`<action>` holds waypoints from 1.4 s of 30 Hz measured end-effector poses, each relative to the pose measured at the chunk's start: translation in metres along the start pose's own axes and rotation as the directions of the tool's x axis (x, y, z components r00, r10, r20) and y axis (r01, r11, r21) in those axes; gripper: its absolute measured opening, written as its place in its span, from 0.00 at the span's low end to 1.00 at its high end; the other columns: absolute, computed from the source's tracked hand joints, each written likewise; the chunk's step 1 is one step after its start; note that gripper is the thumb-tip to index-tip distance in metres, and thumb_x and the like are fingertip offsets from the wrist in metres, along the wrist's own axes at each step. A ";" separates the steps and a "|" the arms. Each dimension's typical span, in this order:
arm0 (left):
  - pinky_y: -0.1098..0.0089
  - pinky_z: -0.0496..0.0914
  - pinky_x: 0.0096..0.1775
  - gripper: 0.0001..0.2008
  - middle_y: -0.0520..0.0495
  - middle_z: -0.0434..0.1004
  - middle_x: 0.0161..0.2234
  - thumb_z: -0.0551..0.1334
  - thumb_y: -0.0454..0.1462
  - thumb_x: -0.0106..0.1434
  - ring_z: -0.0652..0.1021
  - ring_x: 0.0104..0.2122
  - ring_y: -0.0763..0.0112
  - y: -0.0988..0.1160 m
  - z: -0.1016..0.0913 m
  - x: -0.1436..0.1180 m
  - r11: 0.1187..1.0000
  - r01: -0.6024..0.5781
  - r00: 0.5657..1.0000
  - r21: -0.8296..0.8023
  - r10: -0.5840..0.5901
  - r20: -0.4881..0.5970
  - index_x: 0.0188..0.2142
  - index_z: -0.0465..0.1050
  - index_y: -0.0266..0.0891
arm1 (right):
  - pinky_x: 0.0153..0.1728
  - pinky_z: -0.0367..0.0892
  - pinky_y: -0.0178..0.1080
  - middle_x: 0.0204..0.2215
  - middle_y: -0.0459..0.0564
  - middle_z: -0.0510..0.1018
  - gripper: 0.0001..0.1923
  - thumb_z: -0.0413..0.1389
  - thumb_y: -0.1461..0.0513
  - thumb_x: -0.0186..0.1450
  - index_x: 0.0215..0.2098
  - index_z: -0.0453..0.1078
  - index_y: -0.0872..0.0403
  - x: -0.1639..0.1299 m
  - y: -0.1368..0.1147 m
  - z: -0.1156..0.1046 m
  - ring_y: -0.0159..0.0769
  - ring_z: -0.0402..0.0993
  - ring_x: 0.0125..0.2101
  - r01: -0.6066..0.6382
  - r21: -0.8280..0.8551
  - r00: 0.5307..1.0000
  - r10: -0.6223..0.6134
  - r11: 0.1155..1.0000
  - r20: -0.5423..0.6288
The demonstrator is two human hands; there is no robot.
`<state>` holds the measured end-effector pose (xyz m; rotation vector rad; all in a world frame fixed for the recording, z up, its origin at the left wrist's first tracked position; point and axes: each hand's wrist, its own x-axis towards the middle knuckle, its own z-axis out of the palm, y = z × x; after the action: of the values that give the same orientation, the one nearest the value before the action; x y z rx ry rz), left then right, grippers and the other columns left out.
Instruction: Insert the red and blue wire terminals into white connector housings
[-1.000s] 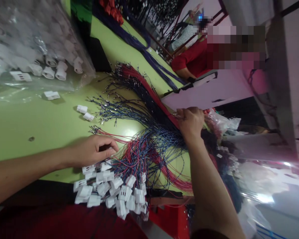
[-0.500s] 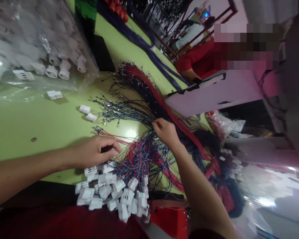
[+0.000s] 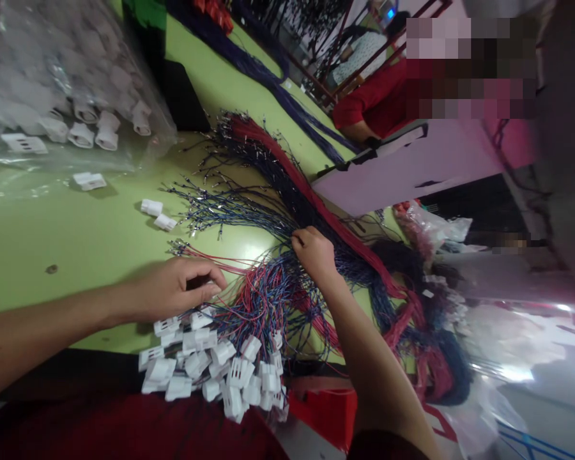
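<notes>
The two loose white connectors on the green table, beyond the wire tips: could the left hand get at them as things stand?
Probably yes. The left hand rests by the wired connectors, and only bare table lies between it and the loose connectors.

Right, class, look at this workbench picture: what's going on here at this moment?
A person works at a green table spread with red, blue and black wires. The left hand is closed on something small at the edge of a heap of white plastic connectors already fitted to wires. The right hand pinches into the loose wires. Two spare connectors lie apart, near a clear bag holding more. Another person in red sits behind.
</notes>
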<state>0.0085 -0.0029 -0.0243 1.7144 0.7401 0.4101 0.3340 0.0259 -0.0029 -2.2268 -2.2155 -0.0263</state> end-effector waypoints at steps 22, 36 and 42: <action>0.70 0.67 0.33 0.14 0.47 0.81 0.32 0.57 0.44 0.65 0.76 0.30 0.68 0.000 -0.001 0.000 1.000 -0.002 1.000 -0.012 0.002 0.009 0.39 0.79 0.41 | 0.44 0.66 0.43 0.31 0.51 0.82 0.11 0.51 0.60 0.65 0.33 0.75 0.52 -0.016 0.011 -0.001 0.41 0.78 0.34 -0.010 0.156 0.989 0.033 0.988 -0.146; 0.70 0.66 0.33 0.14 0.47 0.81 0.32 0.57 0.45 0.65 0.77 0.31 0.68 0.001 -0.002 -0.001 1.000 0.011 1.000 -0.013 -0.010 0.014 0.39 0.78 0.41 | 0.37 0.62 0.40 0.32 0.55 0.78 0.11 0.52 0.65 0.64 0.30 0.77 0.54 0.000 -0.002 0.000 0.41 0.72 0.34 0.075 0.009 0.997 -0.075 0.997 -0.019; 0.69 0.66 0.33 0.14 0.47 0.81 0.31 0.57 0.44 0.64 0.76 0.31 0.68 0.002 -0.002 -0.001 1.000 0.008 1.000 -0.017 -0.007 0.015 0.39 0.78 0.40 | 0.40 0.64 0.41 0.31 0.54 0.78 0.08 0.52 0.66 0.60 0.29 0.73 0.53 0.001 0.003 0.003 0.42 0.71 0.35 0.030 0.068 0.993 -0.022 0.997 -0.117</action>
<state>0.0072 -0.0019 -0.0218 1.6966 0.7299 0.3967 0.3365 0.0272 -0.0063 -2.1034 -2.1514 -0.0756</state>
